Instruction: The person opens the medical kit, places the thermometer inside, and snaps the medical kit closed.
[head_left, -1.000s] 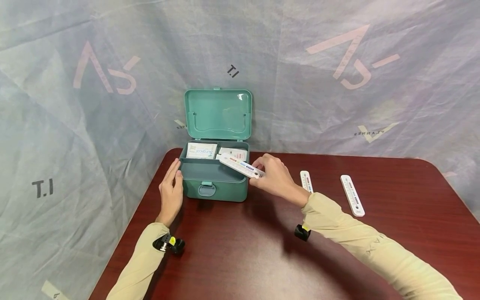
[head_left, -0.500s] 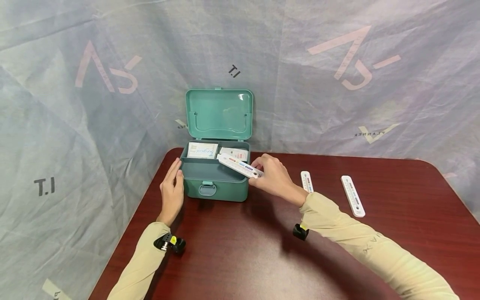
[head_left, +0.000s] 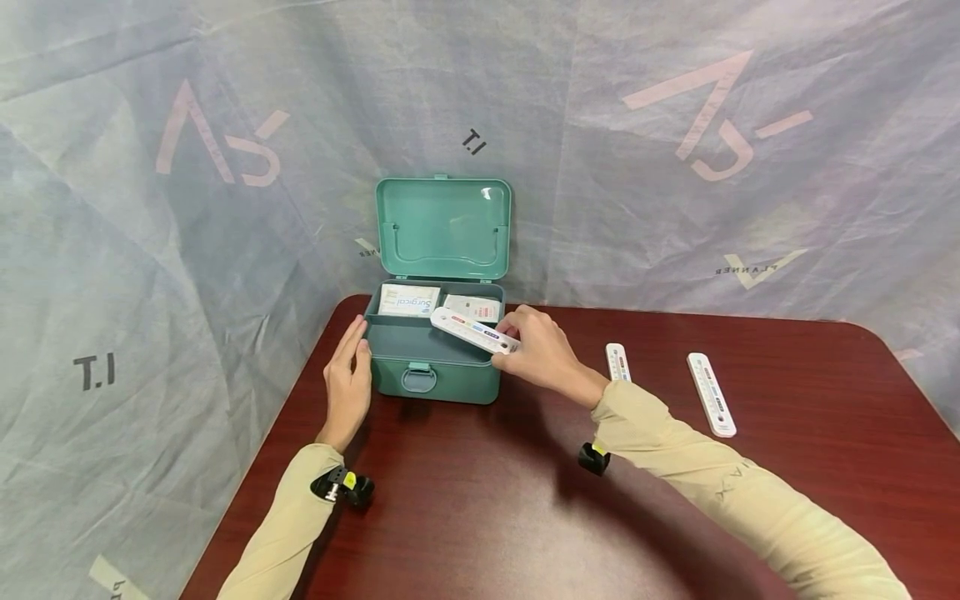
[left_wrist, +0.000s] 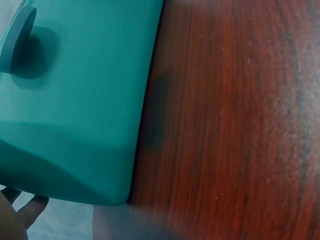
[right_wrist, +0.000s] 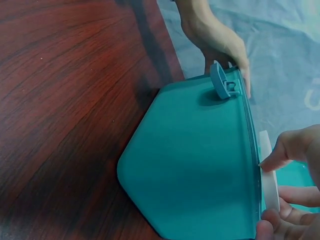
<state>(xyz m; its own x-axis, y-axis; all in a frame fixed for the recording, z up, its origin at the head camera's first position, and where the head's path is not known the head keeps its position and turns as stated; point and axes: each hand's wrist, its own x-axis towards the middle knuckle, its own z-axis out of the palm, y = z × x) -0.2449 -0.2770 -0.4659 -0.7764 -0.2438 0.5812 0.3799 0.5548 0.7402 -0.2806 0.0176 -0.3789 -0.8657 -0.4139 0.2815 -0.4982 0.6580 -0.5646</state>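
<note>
A white strip thermometer (head_left: 468, 328) with coloured marks slants over the front compartment of a green first-aid box (head_left: 435, 385). My right hand (head_left: 546, 353) pinches its right end between thumb and fingers, at the box's right rim; the right wrist view shows the thermometer (right_wrist: 269, 175) edge-on there. With fingers straight, my left hand (head_left: 347, 385) rests against the left side of the box. Only a few of its fingertips (left_wrist: 34, 209) show in the left wrist view. The box's lid (head_left: 444, 229) stands up at the back.
In the box's rear compartments lie a packet marked "Surgical" (head_left: 408, 301) and another white packet (head_left: 472, 307). Two more thermometers lie to the right on the dark red table (head_left: 480, 500): one partly behind my right wrist (head_left: 617, 362), the other farther right (head_left: 712, 395). Grey cloth (head_left: 585, 167) hangs behind.
The thermometer has shifted slightly left and lower over the front compartment with my right hand. My left hand stays at the side of the box. The head view has turned a little left.
</note>
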